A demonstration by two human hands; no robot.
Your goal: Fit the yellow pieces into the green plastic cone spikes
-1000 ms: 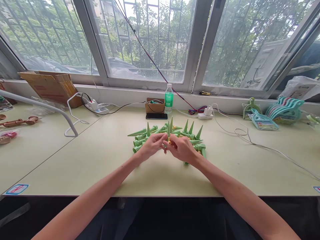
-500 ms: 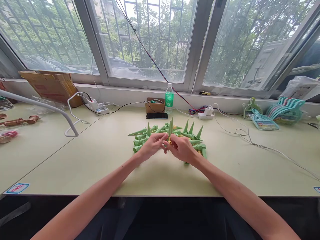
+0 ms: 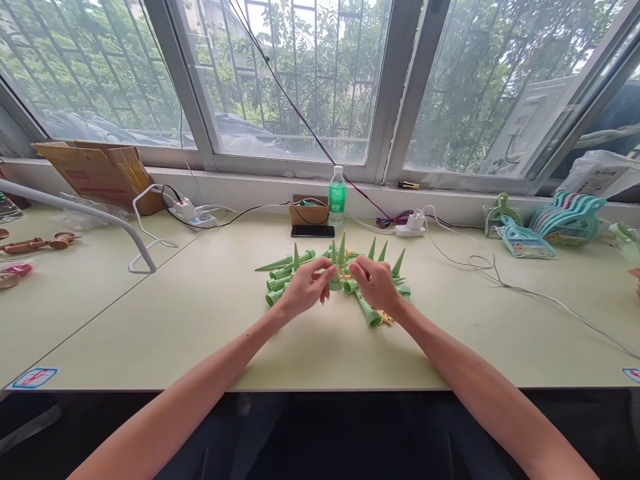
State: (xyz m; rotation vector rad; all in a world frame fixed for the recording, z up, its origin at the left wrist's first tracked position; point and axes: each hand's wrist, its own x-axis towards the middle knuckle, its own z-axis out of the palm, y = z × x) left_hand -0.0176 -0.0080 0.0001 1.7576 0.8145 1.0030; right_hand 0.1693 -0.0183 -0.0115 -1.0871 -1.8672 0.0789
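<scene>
My left hand [image 3: 309, 288] is closed on a green plastic watering spike [image 3: 335, 284], held upright with its round collar low beside my fingertips. My right hand [image 3: 374, 279] is a little to the right of it, fingers curled in a pinch. Whatever is between those fingers is too small or hidden to make out. Around and behind both hands lies a heap of similar green spikes [image 3: 283, 269], several of them pointing up. Small yellow pieces [image 3: 386, 318] lie among the heap, some near my right wrist.
A phone [image 3: 313, 231], a small cardboard box [image 3: 309, 215] and a water bottle [image 3: 337, 199] stand behind the heap. White cables [image 3: 520, 291] run across the right side. Blue dustpans [image 3: 567, 220] stand at back right. At the right edge a co-worker's hand [image 3: 636, 273] is near a green object.
My right hand has moved right, away from my left hand. The yellow piece seen between my hands is no longer visible there. A co-worker's hand and a green object have appeared at the right edge.
</scene>
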